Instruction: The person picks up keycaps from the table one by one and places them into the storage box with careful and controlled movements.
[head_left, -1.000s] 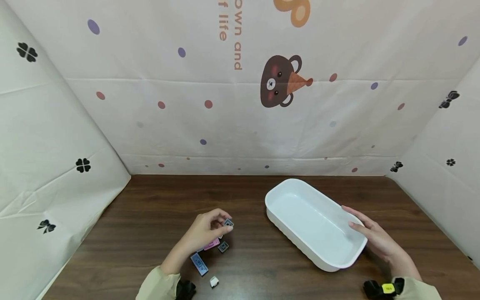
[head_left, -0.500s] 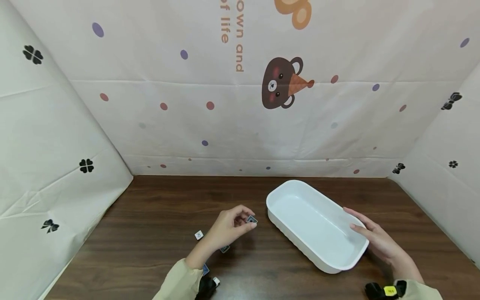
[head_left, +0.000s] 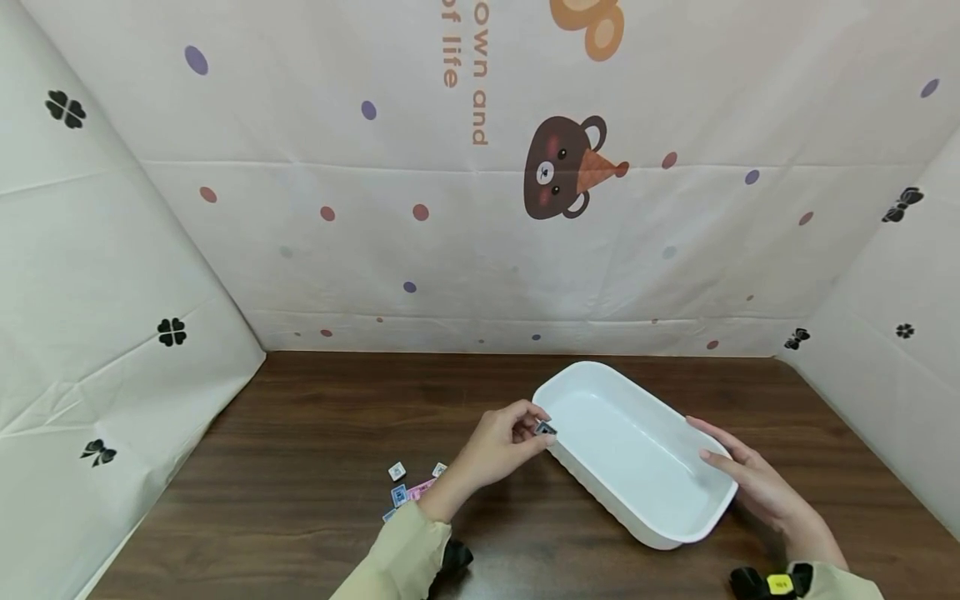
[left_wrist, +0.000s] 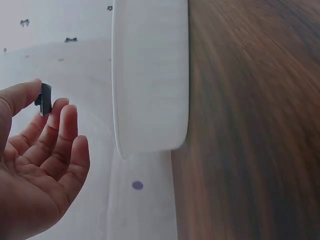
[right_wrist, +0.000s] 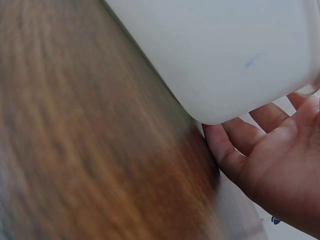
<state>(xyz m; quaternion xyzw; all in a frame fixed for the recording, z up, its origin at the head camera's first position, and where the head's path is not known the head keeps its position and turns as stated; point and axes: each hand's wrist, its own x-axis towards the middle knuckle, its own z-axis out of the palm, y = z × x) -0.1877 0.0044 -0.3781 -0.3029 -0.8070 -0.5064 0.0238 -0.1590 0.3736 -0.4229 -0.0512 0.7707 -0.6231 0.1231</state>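
Because the left hand holds its small dark block by the fingertips at the near-left side of the white tray, the likeliest slip seems to be at the rim. Its grip pinches the block between thumb and fingers, with the other fingers loosely bent. In the left wrist view the block appears higher than the rim; whether it is past it or short of it, I cannot tell. If the block clipped that wall, or the pinch loosened early, it could drop onto the table outside.

The tray sits right of the table's middle, slanting from near the back edge towards the front right corner. At that nearer right end, the right hand grips it, thumb over the rim and fingers along the outer wall. Too hard a push there would probably slide or tip the tray just as the block is let go.

Left of the tray, away from the back edge, lie two pale cubes, a blue piece and a pink piece, partly behind the left forearm. A low return of the sleeve might scatter them, some perhaps towards the left edge.
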